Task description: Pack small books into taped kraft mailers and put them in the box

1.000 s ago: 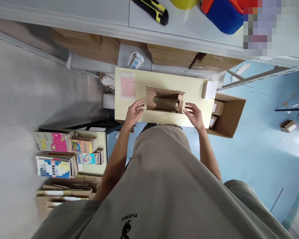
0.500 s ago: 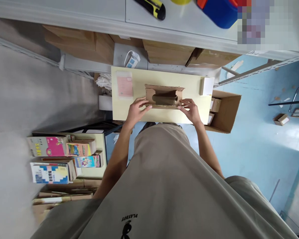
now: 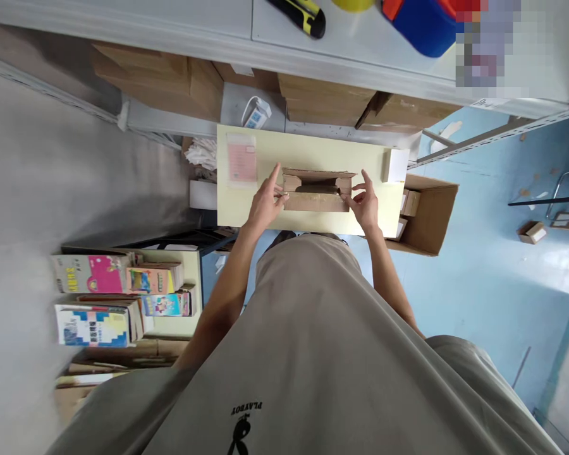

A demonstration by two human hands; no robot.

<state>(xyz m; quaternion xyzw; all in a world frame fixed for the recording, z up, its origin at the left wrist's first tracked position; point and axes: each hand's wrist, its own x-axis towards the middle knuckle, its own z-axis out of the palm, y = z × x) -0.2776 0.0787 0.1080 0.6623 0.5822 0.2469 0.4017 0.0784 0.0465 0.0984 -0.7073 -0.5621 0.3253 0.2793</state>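
A small brown cardboard box (image 3: 317,202) sits on the pale yellow board, its top partly open. The box's near flap slants over the opening, and the inside looks dark. At the box's left end, my left hand (image 3: 264,203) pinches the flap's corner between thumb and curled fingers, with the index finger pointing away from me. My right hand (image 3: 364,203) grips the right corner of the same flap in a similar pinch, its index finger also raised. The far flap stands up along the back edge, touched by neither hand.
The yellow board (image 3: 308,142) carries a pink paper in a clear sleeve (image 3: 241,162) and a small white box (image 3: 396,165). Behind is a shelf with a utility knife (image 3: 308,18) and large cartons. An open carton (image 3: 429,215) stands right; books (image 3: 95,325) lie left.
The near flap has tilted inward over the opening, so its outer face now shows. Both hands have shifted to its corners and their index fingers have lifted. The view has moved slightly.
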